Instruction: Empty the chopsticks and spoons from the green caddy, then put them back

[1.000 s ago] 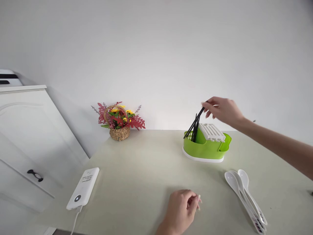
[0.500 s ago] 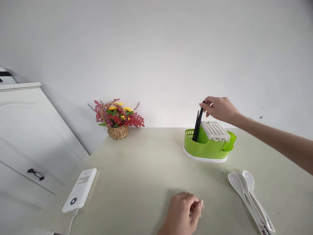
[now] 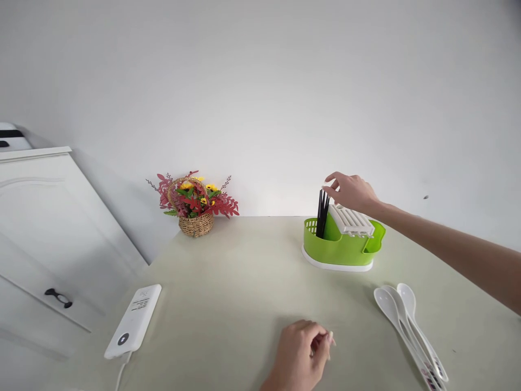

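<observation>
My right hand [image 3: 345, 191] is just above several black chopsticks [image 3: 323, 214], with thumb and forefinger apart and nothing gripped between them. The chopsticks stand upright, leaning slightly, in the left compartment of a green utensil holder [image 3: 340, 248] with a white slotted top and white base. In front of me, my left hand [image 3: 301, 353] rests on the table with its fingers curled closed and nothing visible in them. Three white long-handled spoons [image 3: 407, 323] lie overlapping to the right of my left hand, in front of the holder.
A wicker basket [image 3: 196, 224] of artificial flowers stands at the back left of the pale table [image 3: 228, 282]. Nearer on the left lies a white power bank [image 3: 134, 320] with a cable. A white cabinet [image 3: 36, 217] stands beyond the table's left edge, and a wall closes the back.
My right hand has lowered the chopsticks into the holder and let go of them; their tops now sit lower and fan apart. My left hand stays in place. The view has shifted slightly.
</observation>
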{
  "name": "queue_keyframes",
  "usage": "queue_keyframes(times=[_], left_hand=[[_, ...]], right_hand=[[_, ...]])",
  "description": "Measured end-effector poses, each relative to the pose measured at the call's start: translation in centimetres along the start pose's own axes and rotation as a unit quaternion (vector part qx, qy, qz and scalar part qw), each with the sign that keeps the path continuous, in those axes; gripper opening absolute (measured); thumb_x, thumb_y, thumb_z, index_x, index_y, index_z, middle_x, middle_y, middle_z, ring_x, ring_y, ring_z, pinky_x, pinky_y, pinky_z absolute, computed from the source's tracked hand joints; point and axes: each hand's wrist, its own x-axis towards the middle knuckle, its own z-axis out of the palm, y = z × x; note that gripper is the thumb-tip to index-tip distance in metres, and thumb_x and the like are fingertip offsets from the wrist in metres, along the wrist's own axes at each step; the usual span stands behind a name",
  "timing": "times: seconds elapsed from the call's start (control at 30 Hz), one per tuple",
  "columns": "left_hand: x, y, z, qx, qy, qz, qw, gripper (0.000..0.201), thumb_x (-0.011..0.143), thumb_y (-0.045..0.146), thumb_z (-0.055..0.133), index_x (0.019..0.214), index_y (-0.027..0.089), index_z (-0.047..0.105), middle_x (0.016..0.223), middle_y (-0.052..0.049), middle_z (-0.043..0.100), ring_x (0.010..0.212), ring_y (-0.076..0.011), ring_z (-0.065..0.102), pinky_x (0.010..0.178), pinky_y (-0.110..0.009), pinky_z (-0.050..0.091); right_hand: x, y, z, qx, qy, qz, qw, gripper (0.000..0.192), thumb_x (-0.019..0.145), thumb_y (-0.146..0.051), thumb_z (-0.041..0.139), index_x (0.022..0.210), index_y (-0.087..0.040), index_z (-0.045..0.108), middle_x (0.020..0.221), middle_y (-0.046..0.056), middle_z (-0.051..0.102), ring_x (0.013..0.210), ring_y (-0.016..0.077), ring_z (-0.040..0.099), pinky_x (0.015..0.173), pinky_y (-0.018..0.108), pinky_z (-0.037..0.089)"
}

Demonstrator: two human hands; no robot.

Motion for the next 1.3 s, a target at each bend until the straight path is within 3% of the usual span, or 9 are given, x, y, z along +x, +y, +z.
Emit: queue_keyframes(times=[0.17, 0.33, 0.47, 0.57, 0.7, 0.87, 1.1, 1.3], left_hand=[[0.0, 0.5, -0.3, -0.007, -0.001, -0.008, 1.000, 0.031, 0.101, 0.035, 0.048, 0.085, 0.023, 0.072, 0.074, -0.001, 0.075, 0.068, -0.0138, 0.066, 0.062, -0.021, 0.045], [-0.2, 0.7, -0.4, -0.006, 0.003, -0.005, 1.000, 0.033, 0.101, 0.037, 0.047, 0.085, 0.021, 0.071, 0.073, -0.002, 0.074, 0.067, -0.0140, 0.066, 0.062, -0.021, 0.045], [-0.3, 0.6, -0.5, -0.004, 0.007, 0.002, 1.000, 0.035, 0.102, 0.038, 0.047, 0.082, 0.021, 0.070, 0.072, -0.002, 0.074, 0.066, -0.0138, 0.065, 0.062, -0.021, 0.045], [-0.3, 0.7, -0.6, -0.004, 0.010, 0.003, 1.000, 0.037, 0.102, 0.041, 0.046, 0.082, 0.020, 0.069, 0.073, -0.002, 0.073, 0.067, -0.0139, 0.065, 0.061, -0.022, 0.044], [-0.2, 0.7, -0.6, -0.006, 0.008, -0.002, 1.000, 0.040, 0.103, 0.045, 0.044, 0.083, 0.020, 0.069, 0.073, -0.003, 0.073, 0.065, -0.0139, 0.063, 0.060, -0.022, 0.043], [-0.1, 0.7, -0.6, -0.003, 0.008, -0.005, 1.000, 0.043, 0.103, 0.048, 0.043, 0.083, 0.021, 0.068, 0.073, -0.003, 0.072, 0.065, -0.0138, 0.061, 0.060, -0.022, 0.042], [0.1, 0.8, -0.6, 0.004, 0.005, -0.013, 1.000, 0.041, 0.103, 0.048, 0.044, 0.085, 0.021, 0.070, 0.072, -0.002, 0.072, 0.062, -0.0134, 0.059, 0.059, -0.022, 0.041], [0.1, 1.0, -0.7, 0.003, -0.001, -0.017, 1.000, 0.043, 0.103, 0.050, 0.043, 0.085, 0.021, 0.069, 0.072, -0.001, 0.071, 0.061, -0.0131, 0.058, 0.059, -0.022, 0.041]], right_hand=[[-2.6, -1.0, -2.4, -0.019, 0.024, -0.067, 0.997, 0.030, 0.096, -0.045, 0.047, 0.115, -0.028, 0.062, 0.100, 0.000, 0.079, 0.076, 0.0194, 0.070, 0.061, 0.030, 0.043], [-8.1, -1.5, -4.4, -0.118, 0.000, -0.163, 0.980, 0.029, 0.100, -0.041, 0.037, 0.109, -0.031, 0.063, 0.086, -0.002, 0.078, 0.061, 0.0163, 0.064, 0.054, 0.028, 0.032], [-12.3, 0.2, -5.7, -0.183, -0.059, -0.222, 0.956, 0.036, 0.104, -0.040, 0.030, 0.101, -0.030, 0.064, 0.090, -0.001, 0.077, 0.056, 0.0150, 0.061, 0.054, 0.028, 0.027], [-14.5, 3.2, -5.9, -0.180, -0.124, -0.226, 0.949, 0.035, 0.103, -0.037, 0.032, 0.094, -0.029, 0.065, 0.087, 0.000, 0.076, 0.061, 0.0169, 0.064, 0.057, 0.030, 0.032], [-16.9, 8.3, -4.7, -0.141, -0.210, -0.164, 0.953, 0.031, 0.099, -0.043, 0.038, 0.108, -0.032, 0.066, 0.107, 0.002, 0.076, 0.075, 0.0226, 0.071, 0.072, 0.040, 0.047], [-19.6, 13.5, -1.5, -0.104, -0.272, -0.091, 0.952, 0.044, 0.093, -0.047, 0.042, 0.130, -0.035, 0.060, 0.133, 0.007, 0.066, 0.086, 0.0275, 0.072, 0.086, 0.053, 0.051], [-20.5, 15.9, 3.0, -0.049, -0.262, -0.017, 0.964, 0.045, 0.090, -0.043, 0.043, 0.131, -0.036, 0.062, 0.131, 0.009, 0.068, 0.109, 0.0336, 0.070, 0.091, 0.054, 0.052], [-19.8, 16.8, 4.5, -0.019, -0.252, 0.009, 0.967, 0.040, 0.091, -0.040, 0.042, 0.120, -0.030, 0.068, 0.113, 0.010, 0.074, 0.096, 0.0305, 0.072, 0.083, 0.049, 0.054]])
